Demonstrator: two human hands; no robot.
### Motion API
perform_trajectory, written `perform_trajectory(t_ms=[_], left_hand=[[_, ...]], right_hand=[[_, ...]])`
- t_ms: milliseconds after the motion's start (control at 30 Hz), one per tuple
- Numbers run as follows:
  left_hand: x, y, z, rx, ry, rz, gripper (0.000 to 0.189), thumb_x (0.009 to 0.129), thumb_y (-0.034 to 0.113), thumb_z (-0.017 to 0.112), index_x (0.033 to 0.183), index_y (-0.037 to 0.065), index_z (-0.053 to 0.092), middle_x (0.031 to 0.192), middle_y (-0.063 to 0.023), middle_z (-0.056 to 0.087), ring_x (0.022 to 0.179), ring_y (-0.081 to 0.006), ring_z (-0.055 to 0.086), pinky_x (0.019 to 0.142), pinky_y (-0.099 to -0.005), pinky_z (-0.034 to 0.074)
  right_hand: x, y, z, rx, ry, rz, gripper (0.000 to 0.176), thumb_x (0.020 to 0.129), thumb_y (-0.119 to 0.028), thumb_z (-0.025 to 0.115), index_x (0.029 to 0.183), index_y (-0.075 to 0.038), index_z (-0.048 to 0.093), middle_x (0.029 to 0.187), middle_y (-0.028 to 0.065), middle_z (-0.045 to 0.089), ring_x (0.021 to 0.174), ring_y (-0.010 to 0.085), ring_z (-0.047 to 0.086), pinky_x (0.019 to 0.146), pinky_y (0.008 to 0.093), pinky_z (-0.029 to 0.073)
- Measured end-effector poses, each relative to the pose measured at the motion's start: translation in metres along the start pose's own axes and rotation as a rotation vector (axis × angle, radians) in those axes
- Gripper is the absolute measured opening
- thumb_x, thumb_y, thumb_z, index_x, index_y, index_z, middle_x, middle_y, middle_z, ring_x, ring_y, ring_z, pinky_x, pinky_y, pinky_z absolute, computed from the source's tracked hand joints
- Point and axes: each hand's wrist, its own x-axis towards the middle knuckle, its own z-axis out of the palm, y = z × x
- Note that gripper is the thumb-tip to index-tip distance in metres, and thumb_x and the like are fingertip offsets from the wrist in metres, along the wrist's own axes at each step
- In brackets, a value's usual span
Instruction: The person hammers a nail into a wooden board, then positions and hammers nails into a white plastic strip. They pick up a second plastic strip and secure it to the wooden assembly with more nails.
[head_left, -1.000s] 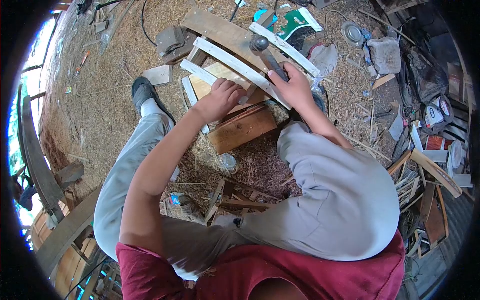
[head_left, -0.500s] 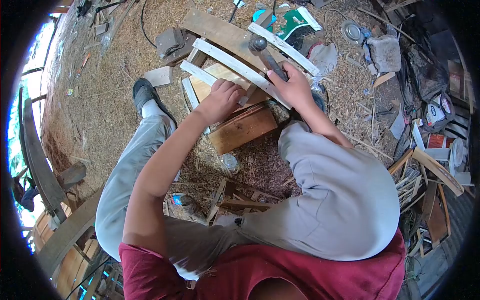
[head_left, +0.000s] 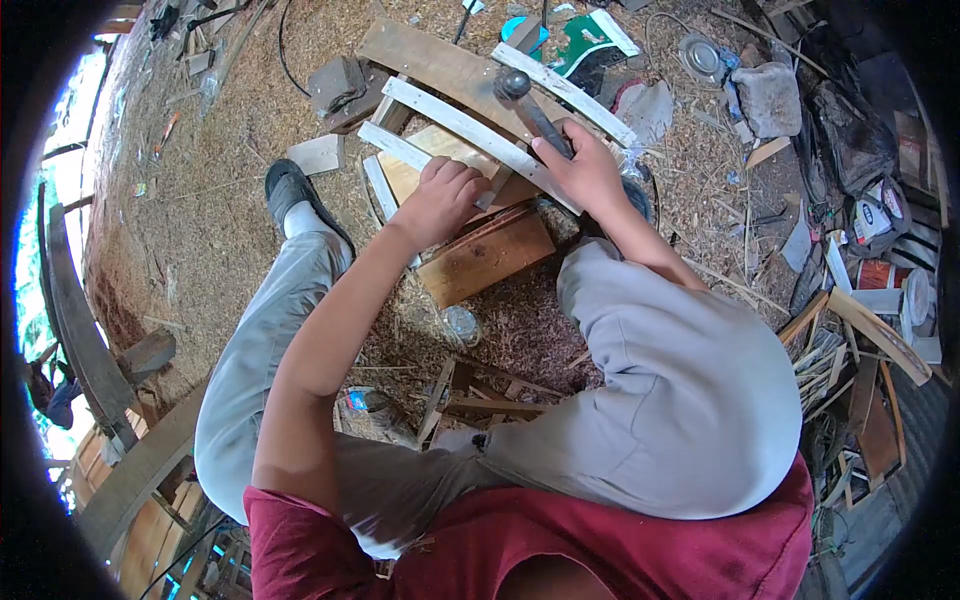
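Note:
My right hand [head_left: 582, 172] is closed round the handle of a hammer [head_left: 532, 112], its rounded head pointing up and away over the boards. To the left, my left hand [head_left: 440, 202] has its fingers curled on the near end of a short white wood strip [head_left: 398, 147]. A long curved white strip [head_left: 465, 125] with small holes runs between the hands. Beneath them lie a pale plywood piece [head_left: 440, 160] and a brown wooden block [head_left: 487, 262]. Another white strip [head_left: 565, 92] and a wide brown board [head_left: 440, 62] lie farther off.
A clear plastic cup [head_left: 460, 325] sits below the block. Wood scraps [head_left: 880, 335] are heaped at the right, beside black plastic bags [head_left: 850, 140]. Grey bricks [head_left: 345, 88] and a flat wood offcut [head_left: 316, 155] lie at the upper left. My sandalled foot [head_left: 292, 190] is at the left.
Both hands hold the same things in nearly the same places. The whole view has shifted only slightly.

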Motion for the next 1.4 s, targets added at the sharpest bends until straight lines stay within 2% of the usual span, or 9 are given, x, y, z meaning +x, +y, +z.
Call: perform_trajectory(t_ms=[133, 233, 433, 833, 933, 1133, 1233, 1333, 1400], left_hand=[[0.000, 0.001, -0.001, -0.040, -0.021, -0.019, 0.048, 0.077, 0.020, 0.082, 0.119, 0.007, 0.061, 0.115, -0.0097, 0.064, 0.110, -0.0316, 0.059, 0.101, -0.0474, 0.043], [0.004, 0.011, 0.000, -0.051, 0.056, -0.100, 0.052, 0.074, 0.025, 0.084, 0.117, 0.009, 0.060, 0.110, -0.0092, 0.065, 0.106, -0.0320, 0.060, 0.099, -0.0490, 0.043], [0.009, 0.018, 0.028, 0.005, 0.278, -0.197, 0.045, 0.071, 0.020, 0.083, 0.110, 0.012, 0.061, 0.096, -0.0078, 0.065, 0.094, -0.0326, 0.061, 0.091, -0.0505, 0.045], [0.012, 0.020, 0.041, 0.055, 0.389, -0.248, 0.043, 0.064, 0.019, 0.083, 0.100, 0.014, 0.063, 0.088, -0.0043, 0.064, 0.088, -0.0292, 0.062, 0.091, -0.0498, 0.047], [0.011, 0.019, 0.043, 0.026, 0.371, -0.263, 0.046, 0.064, 0.019, 0.083, 0.104, 0.013, 0.061, 0.093, -0.0060, 0.065, 0.093, -0.0300, 0.062, 0.095, -0.0509, 0.046], [0.000, 0.012, 0.005, -0.125, 0.097, -0.190, 0.053, 0.069, 0.011, 0.076, 0.117, 0.008, 0.056, 0.114, -0.0133, 0.063, 0.109, -0.0347, 0.060, 0.105, -0.0478, 0.043], [0.001, 0.005, 0.010, -0.170, 0.146, -0.133, 0.057, 0.071, -0.004, 0.063, 0.125, 0.005, 0.049, 0.123, -0.0142, 0.065, 0.110, -0.0379, 0.060, 0.102, -0.0487, 0.045], [0.002, 0.004, -0.003, -0.168, 0.031, -0.106, 0.056, 0.078, -0.006, 0.060, 0.131, 0.005, 0.047, 0.136, -0.0184, 0.061, 0.118, -0.0406, 0.059, 0.105, -0.0502, 0.044], [0.003, -0.002, -0.014, -0.205, -0.047, -0.064, 0.051, 0.083, -0.002, 0.062, 0.131, 0.004, 0.048, 0.143, -0.0201, 0.058, 0.125, -0.0418, 0.057, 0.108, -0.0507, 0.044]], right_hand=[[0.000, 0.001, 0.001, -0.007, -0.008, 0.015, 0.036, 0.094, -0.043, 0.071, 0.101, -0.008, 0.067, 0.085, 0.0217, 0.068, 0.084, 0.0434, 0.067, 0.076, 0.0474, 0.052], [0.000, -0.001, 0.000, 0.003, -0.018, 0.026, 0.036, 0.094, -0.043, 0.071, 0.101, -0.008, 0.067, 0.085, 0.0222, 0.068, 0.085, 0.0440, 0.067, 0.076, 0.0479, 0.052], [0.000, -0.003, -0.001, -0.011, -0.007, 0.012, 0.035, 0.095, -0.043, 0.071, 0.102, -0.008, 0.067, 0.083, 0.0210, 0.068, 0.082, 0.0419, 0.068, 0.074, 0.0472, 0.052], [0.001, -0.002, -0.002, -0.025, -0.018, 0.029, 0.034, 0.095, -0.042, 0.071, 0.102, -0.009, 0.069, 0.083, 0.0201, 0.069, 0.083, 0.0412, 0.069, 0.074, 0.0472, 0.053], [0.001, -0.001, 0.000, -0.017, -0.005, 0.009, 0.034, 0.095, -0.042, 0.071, 0.102, -0.008, 0.068, 0.084, 0.0204, 0.069, 0.083, 0.0417, 0.069, 0.074, 0.0472, 0.053], [0.000, 0.000, 0.000, -0.005, -0.016, 0.012, 0.035, 0.095, -0.042, 0.071, 0.100, -0.008, 0.067, 0.084, 0.0210, 0.068, 0.083, 0.0429, 0.068, 0.074, 0.0472, 0.052], [0.001, 0.004, 0.002, 0.011, 0.005, -0.021, 0.035, 0.095, -0.042, 0.071, 0.100, -0.008, 0.067, 0.084, 0.0214, 0.068, 0.083, 0.0433, 0.068, 0.074, 0.0475, 0.052], [0.001, 0.006, 0.004, 0.024, 0.032, -0.048, 0.035, 0.095, -0.042, 0.071, 0.099, -0.008, 0.066, 0.083, 0.0216, 0.067, 0.083, 0.0432, 0.067, 0.074, 0.0473, 0.052], [0.001, 0.004, 0.002, 0.011, 0.016, -0.026, 0.035, 0.095, -0.042, 0.071, 0.099, -0.008, 0.066, 0.083, 0.0214, 0.067, 0.082, 0.0429, 0.067, 0.073, 0.0471, 0.052]])
